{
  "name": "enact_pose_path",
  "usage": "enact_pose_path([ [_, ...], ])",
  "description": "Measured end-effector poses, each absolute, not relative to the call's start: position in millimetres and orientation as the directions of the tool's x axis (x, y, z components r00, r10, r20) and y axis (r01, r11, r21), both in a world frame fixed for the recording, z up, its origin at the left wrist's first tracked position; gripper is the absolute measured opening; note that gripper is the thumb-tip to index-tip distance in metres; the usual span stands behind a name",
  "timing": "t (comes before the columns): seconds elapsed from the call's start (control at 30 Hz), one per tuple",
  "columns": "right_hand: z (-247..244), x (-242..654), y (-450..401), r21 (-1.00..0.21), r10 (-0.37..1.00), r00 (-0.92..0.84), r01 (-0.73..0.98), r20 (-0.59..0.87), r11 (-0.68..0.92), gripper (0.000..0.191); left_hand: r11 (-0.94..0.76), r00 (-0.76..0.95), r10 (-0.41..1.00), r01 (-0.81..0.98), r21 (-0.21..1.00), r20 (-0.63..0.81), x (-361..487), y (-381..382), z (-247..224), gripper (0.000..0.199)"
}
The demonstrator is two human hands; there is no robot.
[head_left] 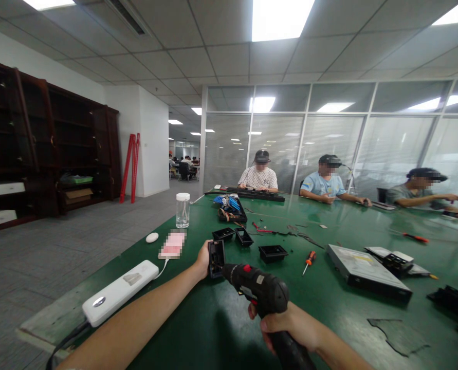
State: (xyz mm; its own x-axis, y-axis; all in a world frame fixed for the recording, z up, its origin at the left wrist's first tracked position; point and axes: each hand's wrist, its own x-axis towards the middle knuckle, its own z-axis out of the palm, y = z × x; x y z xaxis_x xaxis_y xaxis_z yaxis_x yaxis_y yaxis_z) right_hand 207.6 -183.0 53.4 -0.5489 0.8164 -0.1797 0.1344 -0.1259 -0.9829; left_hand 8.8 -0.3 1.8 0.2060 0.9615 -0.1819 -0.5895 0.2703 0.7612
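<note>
My left hand [203, 259] grips a small black rectangular plastic housing [217, 258] by its left side, its open face tilted toward me. In my right hand [286, 326] is a black cordless drill [258, 285] with a red button, held by its handle. The drill's nose points left at the housing; whether its bit touches a screw inside cannot be made out. Just beyond lie similar black housings, one [223, 234] behind my left hand, another [244, 237] beside it and a third [272, 253] to the right.
A screwdriver [309, 261] and a silver disc drive [367, 270] lie to the right. On the left are a white power strip [121, 292], a clear jar [182, 211] and a charging phone [172, 244]. Cables fill a black tray [238, 217]. Several people sit across the green table [198, 334].
</note>
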Motion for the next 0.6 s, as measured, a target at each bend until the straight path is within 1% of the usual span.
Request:
enact_pose_path([
  [0.13,53.7,207.5,-183.4,-0.983,0.818,-0.548,0.133,-0.176,-0.123,0.032,0.284,0.200,0.958,-0.596,0.751,-0.204,8.8,-2.1,3.9,0.031],
  [0.4,49.0,210.2,-181.0,-0.986,0.807,-0.567,0.117,-0.166,-0.121,0.030,0.286,0.205,0.958,-0.592,0.754,-0.203,8.5,-2.8,5.5,0.031],
  [0.6,49.2,209.2,-181.8,-0.986,0.809,-0.564,0.115,-0.163,-0.119,0.030,0.264,0.211,0.963,-0.591,0.762,-0.170,8.5,-2.0,3.9,0.031],
])
